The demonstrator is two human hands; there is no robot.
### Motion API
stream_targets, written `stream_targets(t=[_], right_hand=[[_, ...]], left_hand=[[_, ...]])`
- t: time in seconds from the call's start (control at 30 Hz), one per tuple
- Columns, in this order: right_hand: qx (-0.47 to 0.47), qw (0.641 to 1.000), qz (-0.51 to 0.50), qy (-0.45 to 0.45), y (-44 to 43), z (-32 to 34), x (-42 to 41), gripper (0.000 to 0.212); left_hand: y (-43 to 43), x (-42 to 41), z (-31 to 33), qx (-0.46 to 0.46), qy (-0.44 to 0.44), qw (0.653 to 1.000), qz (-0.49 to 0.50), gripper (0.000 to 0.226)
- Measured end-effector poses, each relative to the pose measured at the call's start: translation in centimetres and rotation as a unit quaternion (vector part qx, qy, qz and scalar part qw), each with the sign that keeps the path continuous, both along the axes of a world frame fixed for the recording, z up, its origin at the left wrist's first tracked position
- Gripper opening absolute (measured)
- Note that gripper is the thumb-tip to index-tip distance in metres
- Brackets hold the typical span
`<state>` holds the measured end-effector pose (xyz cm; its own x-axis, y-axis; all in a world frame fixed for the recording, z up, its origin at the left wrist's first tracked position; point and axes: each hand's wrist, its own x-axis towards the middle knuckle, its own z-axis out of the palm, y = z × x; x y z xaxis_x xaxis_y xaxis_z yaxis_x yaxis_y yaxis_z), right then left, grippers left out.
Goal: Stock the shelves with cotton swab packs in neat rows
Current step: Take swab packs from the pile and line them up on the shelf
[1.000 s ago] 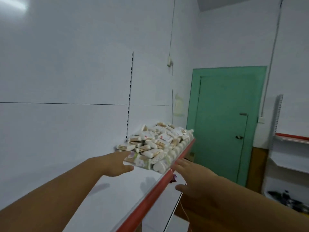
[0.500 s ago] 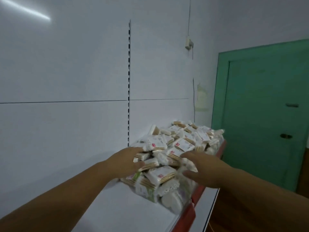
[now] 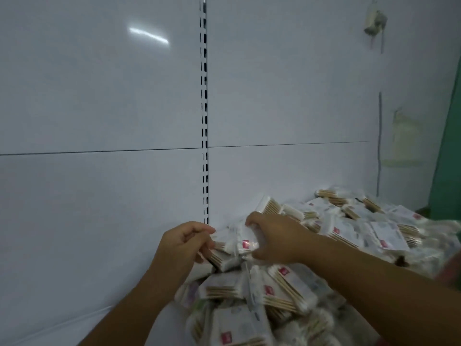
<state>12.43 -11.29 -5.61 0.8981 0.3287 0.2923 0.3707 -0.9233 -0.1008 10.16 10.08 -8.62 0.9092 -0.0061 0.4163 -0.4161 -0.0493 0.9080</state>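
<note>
A loose heap of cotton swab packs [image 3: 324,258] covers the right part of the white shelf [image 3: 74,325]. The packs are clear plastic with wooden sticks, white tips and small red labels. My left hand [image 3: 183,243] and my right hand [image 3: 274,237] meet at the heap's left rear edge, close to the back panel. Both hold the same cotton swab pack [image 3: 235,242]: my left fingers pinch its left end, my right fingers and thumb curl round its right end. My forearms hide part of the heap below.
The white back panel has a slotted upright [image 3: 205,108] directly behind my hands. Bare shelf surface lies left of the heap. A green door [image 3: 449,171] stands at the far right. A wall fitting [image 3: 375,21] hangs top right.
The view has moved closer to the heap. Both hands, earlier resting flat on the heap, have shifted to its rear left edge and closed round one pack.
</note>
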Motion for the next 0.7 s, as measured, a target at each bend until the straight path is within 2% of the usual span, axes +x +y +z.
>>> stream_targets(t=[0.07, 0.17, 0.23, 0.27, 0.37, 0.43, 0.53, 0.57, 0.63, 0.7], right_hand=[[0.039, 0.998, 0.024, -0.041, -0.2, 0.5, 0.2, 0.050], [0.213, 0.973, 0.051, -0.069, 0.3, 1.9, 0.3, 0.039], [0.309, 0.947, 0.081, -0.024, 2.2, 2.5, -0.2, 0.039], [0.324, 0.941, 0.097, 0.005, 3.4, 2.5, -0.4, 0.037], [0.274, 0.945, 0.169, 0.052, 6.8, 2.2, -0.8, 0.020], [0.253, 0.946, 0.194, 0.051, 7.4, 2.8, -0.4, 0.012], [0.249, 0.959, 0.135, 0.028, 5.7, 3.7, 0.7, 0.011], [0.188, 0.975, 0.110, 0.030, 5.0, 3.6, 1.1, 0.021], [0.002, 0.994, 0.084, 0.063, 4.2, 2.2, 1.6, 0.042], [-0.106, 0.989, 0.089, 0.060, 4.5, 0.8, 1.5, 0.039]], left_hand=[[0.8, -0.3, -0.2, 0.018, 0.006, 1.000, 0.004, 0.023], [1.4, -1.0, -0.2, -0.005, 0.025, 0.999, -0.025, 0.018], [1.6, -1.0, -0.3, -0.023, 0.058, 0.993, -0.101, 0.032], [1.6, -0.9, -0.4, -0.029, 0.073, 0.987, -0.140, 0.041], [1.9, -0.8, -0.2, -0.087, 0.101, 0.975, -0.180, 0.056], [2.7, -0.3, 0.3, -0.149, 0.111, 0.968, -0.167, 0.048], [4.5, 0.4, 1.1, -0.210, 0.140, 0.961, -0.112, 0.047], [5.0, 0.6, 1.3, -0.214, 0.145, 0.962, -0.089, 0.044], [5.6, 0.8, 1.2, -0.211, 0.160, 0.963, -0.053, 0.034], [5.8, 0.8, 1.1, -0.210, 0.187, 0.959, -0.033, 0.027]])
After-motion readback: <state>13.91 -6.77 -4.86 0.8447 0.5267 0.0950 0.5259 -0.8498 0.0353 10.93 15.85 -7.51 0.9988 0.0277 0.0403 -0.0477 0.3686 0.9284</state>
